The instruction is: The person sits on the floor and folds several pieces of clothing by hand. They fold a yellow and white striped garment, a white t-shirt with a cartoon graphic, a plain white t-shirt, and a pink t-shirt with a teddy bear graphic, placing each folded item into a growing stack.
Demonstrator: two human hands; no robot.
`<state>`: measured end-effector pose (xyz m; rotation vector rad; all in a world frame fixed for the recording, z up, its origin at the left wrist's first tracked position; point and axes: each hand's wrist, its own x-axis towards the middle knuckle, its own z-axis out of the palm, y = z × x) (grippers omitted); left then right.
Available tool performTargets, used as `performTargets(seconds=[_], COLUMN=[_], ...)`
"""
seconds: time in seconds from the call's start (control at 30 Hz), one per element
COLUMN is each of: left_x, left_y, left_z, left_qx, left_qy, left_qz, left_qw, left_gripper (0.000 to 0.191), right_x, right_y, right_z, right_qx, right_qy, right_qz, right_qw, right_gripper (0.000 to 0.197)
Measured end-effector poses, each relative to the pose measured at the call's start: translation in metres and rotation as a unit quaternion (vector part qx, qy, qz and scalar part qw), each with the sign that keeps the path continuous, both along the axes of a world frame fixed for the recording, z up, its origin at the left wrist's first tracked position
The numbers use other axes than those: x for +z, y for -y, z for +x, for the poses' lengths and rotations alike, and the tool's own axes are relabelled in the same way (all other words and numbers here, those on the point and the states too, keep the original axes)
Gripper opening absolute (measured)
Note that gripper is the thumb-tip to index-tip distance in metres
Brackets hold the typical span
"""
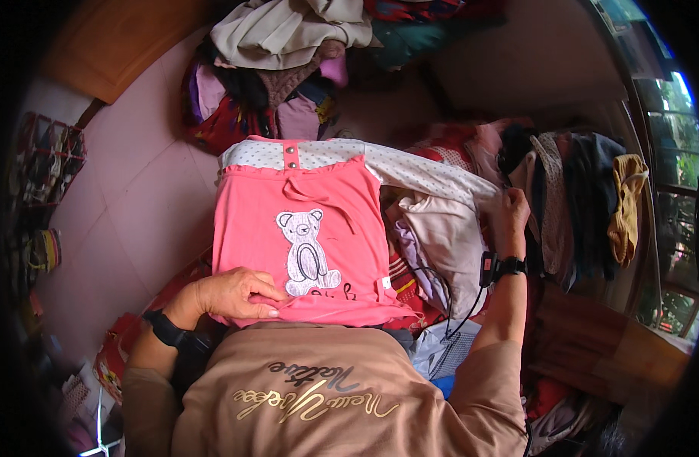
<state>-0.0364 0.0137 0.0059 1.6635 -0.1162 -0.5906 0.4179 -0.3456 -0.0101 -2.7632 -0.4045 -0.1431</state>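
A child's pink top (252, 228) with a printed bear lies flat across my lap, its neck end away from me. Its white yoke is dotted and has two snap buttons on a pink placket. My left hand (241, 292) grips the lower hem, which is gathered up near my belly. Out to the right, my right hand (515, 208) pinches the cuff end of the dotted sleeve (429, 167), drawing it out sideways. The other sleeve is not seen, apart from a bit of dotted cloth at the far left shoulder.
A heap of clothes (292, 45) stands beyond the top. Pale folded cloth (441, 223) lies under the stretched sleeve. At right, several garments (583, 194) hang in a row by a barred window (675, 217). A red wire rack (52, 160) is at left on the tiled floor (132, 188).
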Motion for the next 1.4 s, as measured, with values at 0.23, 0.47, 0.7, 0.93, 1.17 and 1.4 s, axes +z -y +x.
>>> performTargets(seconds=[0.23, 0.47, 0.7, 0.93, 1.17, 1.4], left_x=[-0.001, -0.003, -0.008, -0.011, -0.011, -0.019], left_y=[-0.006, -0.008, -0.003, 0.001, -0.002, -0.025], left_z=[-0.011, -0.019, -0.037, -0.044, -0.04, -0.036], left_qx=[0.069, 0.105, 0.141, 0.171, 0.164, 0.234], left_qy=[-0.031, -0.034, -0.006, 0.014, 0.004, 0.006], left_qz=[-0.054, -0.103, -0.098, -0.108, -0.093, -0.117], left_qw=[0.996, 0.989, 0.985, 0.979, 0.982, 0.965], left_gripper=[0.026, 0.023, 0.023, 0.024, 0.025, 0.021], right_x=[-0.009, -0.072, -0.061, -0.06, -0.009, -0.072], right_y=[-0.036, -0.122, -0.154, -0.092, -0.199, -0.277], right_z=[-0.056, -0.163, -0.109, -0.032, -0.085, -0.251], right_qx=[0.071, -0.095, -0.056, -0.044, 0.2, 0.486], right_qy=[-0.146, -0.553, -0.45, -0.427, -0.142, -0.047], right_qz=[0.304, 0.532, 0.694, 0.66, 0.399, -0.093], right_qw=[0.939, 0.635, 0.559, 0.617, 0.884, 0.868], right_gripper=[0.018, 0.03, 0.034, 0.03, 0.027, 0.06])
